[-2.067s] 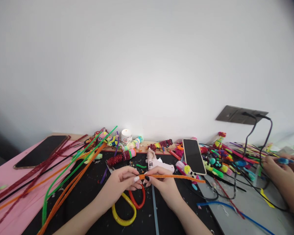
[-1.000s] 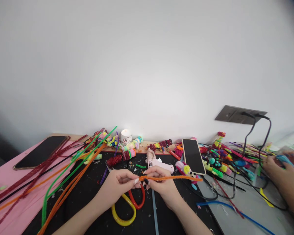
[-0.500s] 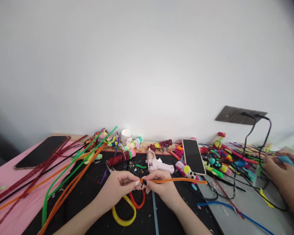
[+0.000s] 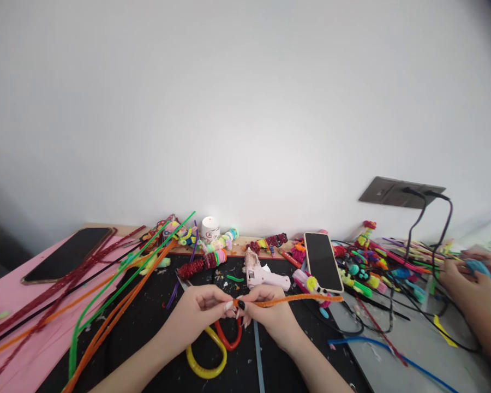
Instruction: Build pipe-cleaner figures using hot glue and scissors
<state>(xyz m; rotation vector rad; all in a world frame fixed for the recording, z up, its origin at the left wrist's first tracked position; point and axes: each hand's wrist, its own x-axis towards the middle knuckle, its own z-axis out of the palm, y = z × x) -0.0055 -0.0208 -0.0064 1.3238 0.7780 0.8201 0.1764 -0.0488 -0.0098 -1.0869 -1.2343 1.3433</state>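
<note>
An orange pipe cleaner (image 4: 294,299) runs level above the black mat (image 4: 155,316), its free end pointing right. My left hand (image 4: 200,312) pinches its left tip with thumb and fingers closed. My right hand (image 4: 270,314) is closed on the same end just beside it, black nails touching the left fingers. Under my hands lie a red loop (image 4: 229,339) and a yellow loop (image 4: 207,363).
A pink glue gun (image 4: 264,275) and a phone (image 4: 322,261) lie behind my hands. Long green, orange and red pipe cleaners (image 4: 118,289) fan out at left, near another phone (image 4: 67,254). Another person's hands (image 4: 470,292) work at right among cables and coloured pieces.
My hands have drawn closer together at the orange pipe cleaner's left end, and its tip has been worked between the fingers. The free right end has shifted slightly. The other person's hands moved a little.
</note>
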